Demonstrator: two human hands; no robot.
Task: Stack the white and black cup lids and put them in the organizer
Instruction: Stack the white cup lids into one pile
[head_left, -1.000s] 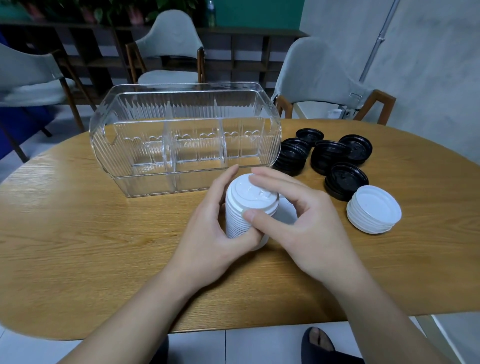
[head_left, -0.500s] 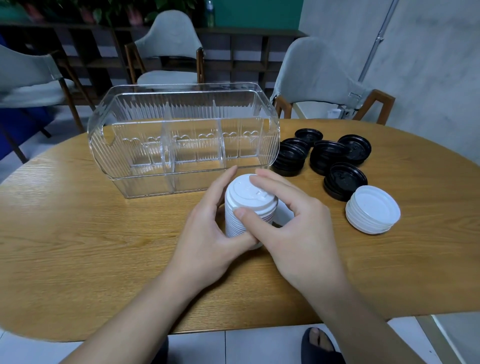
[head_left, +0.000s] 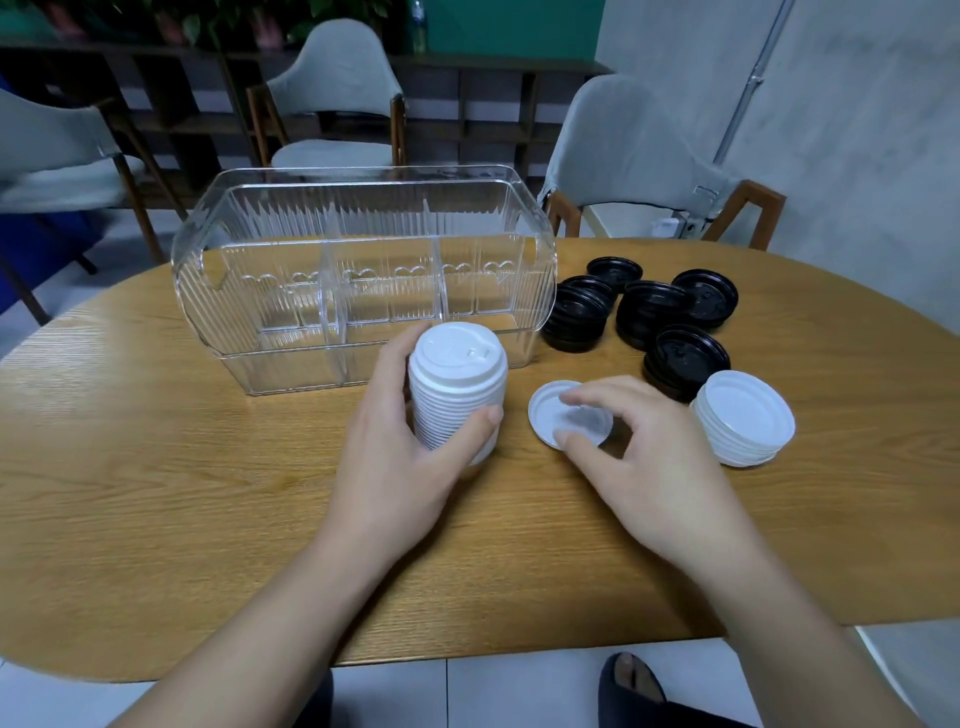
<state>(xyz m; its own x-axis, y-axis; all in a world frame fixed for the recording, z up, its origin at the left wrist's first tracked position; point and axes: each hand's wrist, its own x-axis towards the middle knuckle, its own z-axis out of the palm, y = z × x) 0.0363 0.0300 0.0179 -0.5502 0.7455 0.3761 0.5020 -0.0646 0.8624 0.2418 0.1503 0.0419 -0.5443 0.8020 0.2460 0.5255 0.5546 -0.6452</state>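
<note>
Two bare hands work over a wooden table (head_left: 156, 493), seen from a head-worn camera. The left hand (head_left: 400, 457) grips a tall stack of white lids (head_left: 457, 387), fingers curled round its far side and the thumb pressed against its near side; the stack stands upright just in front of the clear plastic organizer (head_left: 363, 275). Beside it, the right hand (head_left: 639, 452) reaches over a single white lid (head_left: 545, 410) lying upside down on the table, thumb and forefinger curled at its near and far rim; whether they have closed on the lid or only touch it cannot be told. A shorter pile of white lids (head_left: 745, 418), also upside down, sits just to the right of that hand. Behind them, several piles of black lids (head_left: 649, 312) cluster near the organizer's right end. The organizer, ribbed and divided into three compartments, stands across the middle of the table, and no lids show inside it. Grey upholstered chairs (head_left: 623, 156) ring the far side of the table, with dark shelving (head_left: 493, 104) along the wall behind.
</note>
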